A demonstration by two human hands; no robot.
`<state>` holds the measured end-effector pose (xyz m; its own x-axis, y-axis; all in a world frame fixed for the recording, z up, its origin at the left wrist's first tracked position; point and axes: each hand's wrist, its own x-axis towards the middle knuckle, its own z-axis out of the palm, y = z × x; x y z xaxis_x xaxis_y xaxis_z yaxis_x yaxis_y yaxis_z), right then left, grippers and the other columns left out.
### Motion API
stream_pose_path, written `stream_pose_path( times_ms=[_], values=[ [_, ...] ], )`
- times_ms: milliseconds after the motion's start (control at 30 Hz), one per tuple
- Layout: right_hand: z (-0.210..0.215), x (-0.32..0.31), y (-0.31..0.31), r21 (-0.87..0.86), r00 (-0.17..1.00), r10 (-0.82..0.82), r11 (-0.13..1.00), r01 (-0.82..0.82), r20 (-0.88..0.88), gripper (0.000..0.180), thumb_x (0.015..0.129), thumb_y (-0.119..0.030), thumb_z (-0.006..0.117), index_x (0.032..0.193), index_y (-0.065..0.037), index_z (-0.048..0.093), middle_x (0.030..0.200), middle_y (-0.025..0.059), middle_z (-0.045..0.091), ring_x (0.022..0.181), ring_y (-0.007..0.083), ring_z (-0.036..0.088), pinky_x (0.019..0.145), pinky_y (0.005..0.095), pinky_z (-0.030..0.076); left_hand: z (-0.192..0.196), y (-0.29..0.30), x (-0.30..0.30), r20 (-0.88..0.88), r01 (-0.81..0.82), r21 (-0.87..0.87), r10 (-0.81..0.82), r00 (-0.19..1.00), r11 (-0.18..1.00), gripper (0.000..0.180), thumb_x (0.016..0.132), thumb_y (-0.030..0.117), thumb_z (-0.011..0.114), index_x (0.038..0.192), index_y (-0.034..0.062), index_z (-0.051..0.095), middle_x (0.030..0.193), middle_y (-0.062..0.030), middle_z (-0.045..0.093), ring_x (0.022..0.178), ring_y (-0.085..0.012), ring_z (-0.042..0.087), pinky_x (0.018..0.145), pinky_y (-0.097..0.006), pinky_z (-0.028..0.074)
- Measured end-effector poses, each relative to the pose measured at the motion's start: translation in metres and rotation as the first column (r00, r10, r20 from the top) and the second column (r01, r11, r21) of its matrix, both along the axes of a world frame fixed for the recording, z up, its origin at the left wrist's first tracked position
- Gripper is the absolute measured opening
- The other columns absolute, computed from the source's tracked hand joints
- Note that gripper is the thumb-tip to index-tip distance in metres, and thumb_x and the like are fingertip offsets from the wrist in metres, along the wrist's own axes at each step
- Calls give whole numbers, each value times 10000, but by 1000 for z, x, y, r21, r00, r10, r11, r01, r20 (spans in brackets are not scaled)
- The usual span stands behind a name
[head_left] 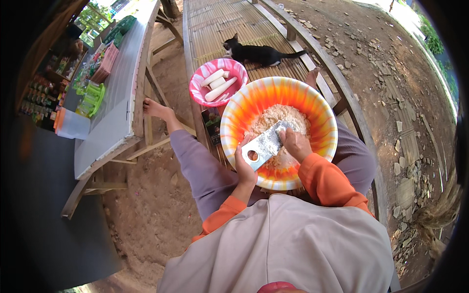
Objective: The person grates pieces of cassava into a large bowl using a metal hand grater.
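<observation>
My left hand (pixel 244 165) grips the lower end of a flat metal grater (pixel 263 147), beside the round hole in its handle. The grater slants into a large orange, yellow and white bowl (pixel 232 110) between my legs. White shreds cling to its face. My right hand (pixel 297 145) is closed at the grater's upper end, pressing a small piece of peeled cassava against it; the fingers hide most of the piece. A heap of pale grated cassava (pixel 286 115) lies in the bowl. Several white peeled cassava pieces (pixel 221 90) rest in a pink and white basin (pixel 196 93) ahead and left.
A black cat (pixel 261 53) is on the slatted bamboo bench (pixel 215 22) beyond the basin. A wooden rail (pixel 359 117) runs along the right. To the left stands a grey-topped table (pixel 110 93) with a clear orange-lidded container (pixel 71 124) and a green rack (pixel 92 100).
</observation>
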<state>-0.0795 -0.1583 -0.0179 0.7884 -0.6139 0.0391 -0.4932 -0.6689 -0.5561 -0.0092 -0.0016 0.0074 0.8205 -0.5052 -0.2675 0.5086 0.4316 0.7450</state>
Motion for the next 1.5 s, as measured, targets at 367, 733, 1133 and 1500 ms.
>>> stream_pose_path(
  times_ms=[367,733,1133,1500],
  values=[
    [-6,-1,7,-26,999,40,999,-39,29,357,886,-346,439,768,-21,529,639,240,581,600,430,563,567,526,427,-1,1,6,-24,16,-53,-18,1000,998,520,947,340,236,1273,-29,402,1245,-169,477,1151,-265,460,1002,-375,333],
    [14,4,21,115,989,51,993,-35,-137,394,893,-380,408,785,-22,532,706,237,607,674,426,587,664,523,446,-3,0,9,-49,-11,-55,9,999,998,527,943,339,236,1274,-38,397,1248,-181,472,1147,-266,465,996,-377,342],
    [11,0,19,119,997,71,991,-66,-40,371,890,-358,422,826,-9,528,692,260,583,677,433,572,639,531,421,-7,0,10,-33,0,-66,-2,999,998,525,946,342,235,1278,-31,397,1234,-182,481,1127,-258,475,985,-366,347],
    [-13,9,3,-61,996,8,998,-13,-87,361,894,-341,411,811,-15,541,695,223,611,672,388,603,635,495,463,-6,-3,12,-58,-21,-56,18,998,998,536,940,347,237,1277,-38,396,1245,-194,472,1144,-269,464,995,-373,338]
  ],
)
